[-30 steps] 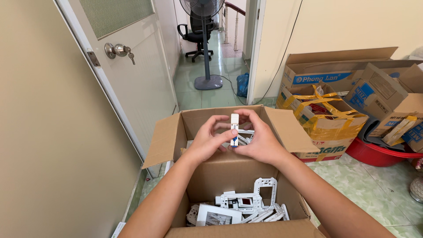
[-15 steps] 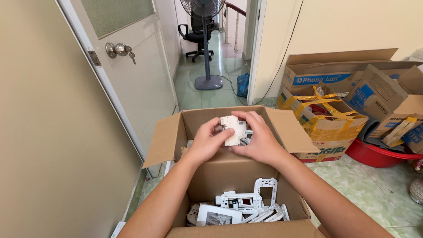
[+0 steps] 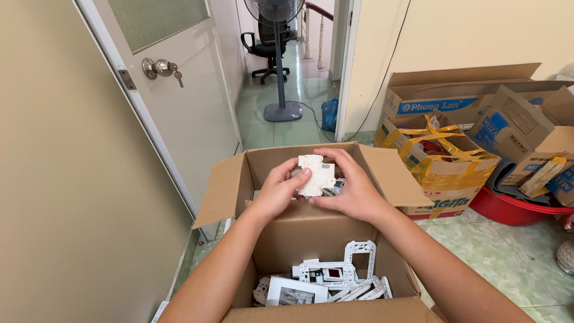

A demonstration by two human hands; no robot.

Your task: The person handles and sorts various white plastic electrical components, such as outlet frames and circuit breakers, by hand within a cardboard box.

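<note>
Both hands hold one small white plastic electrical part (image 3: 316, 174) above the far open cardboard box (image 3: 221, 185). The left hand (image 3: 278, 191) pinches its left edge, thumb on the front face and fingers curled behind; the right hand (image 3: 353, 188) closes narrowly around its right and lower edges, fingertips (image 3: 335, 157) hooked over the top corner. The part sits between the two thumbs, face toward the camera. It looks light and rigid, a moulded piece with small tabs that could probably snap if squeezed hard; its smooth faces may slip, so the flat side edges seem the safest grip. Below the wrists, a nearer box holds white switch frames (image 3: 335, 276)
</note>
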